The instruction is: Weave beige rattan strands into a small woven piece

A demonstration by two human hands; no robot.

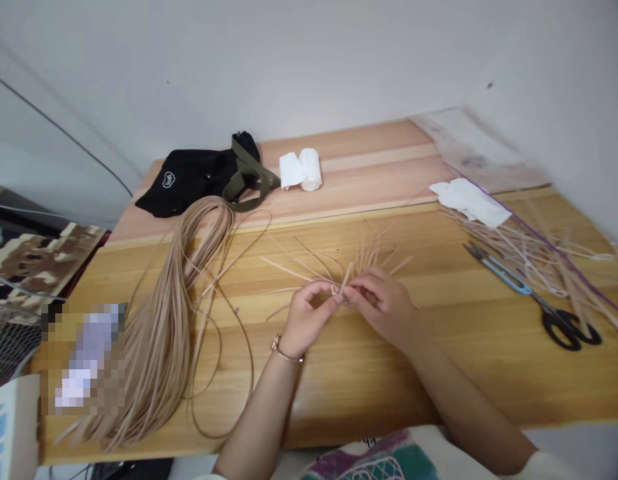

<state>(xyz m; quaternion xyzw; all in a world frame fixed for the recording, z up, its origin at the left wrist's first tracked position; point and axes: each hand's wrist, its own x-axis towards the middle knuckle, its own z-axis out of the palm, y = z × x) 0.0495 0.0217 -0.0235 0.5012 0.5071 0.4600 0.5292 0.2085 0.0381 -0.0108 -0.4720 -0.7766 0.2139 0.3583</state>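
Both hands meet over the middle of the wooden table, pinching a small piece of weaving (347, 275) made of thin tan strips. Its loose strip ends fan out away from me, to the left, back and right. My left hand (311, 313) grips the near left side between thumb and forefinger. Close against it, my right hand (383, 303) pinches the strips at the right, thumb and fingertips together. The fingers cover most of the woven centre, so its pattern is hidden.
At the left lies a long bundle of tan strips (163, 333), with a black bag (189, 180) behind it. A white tissue roll (310, 170) stands at the back. On the right are black-handled scissors (563, 327), blue thread snips (503, 272), cut strips (519, 250) and crumpled tissue (471, 200).
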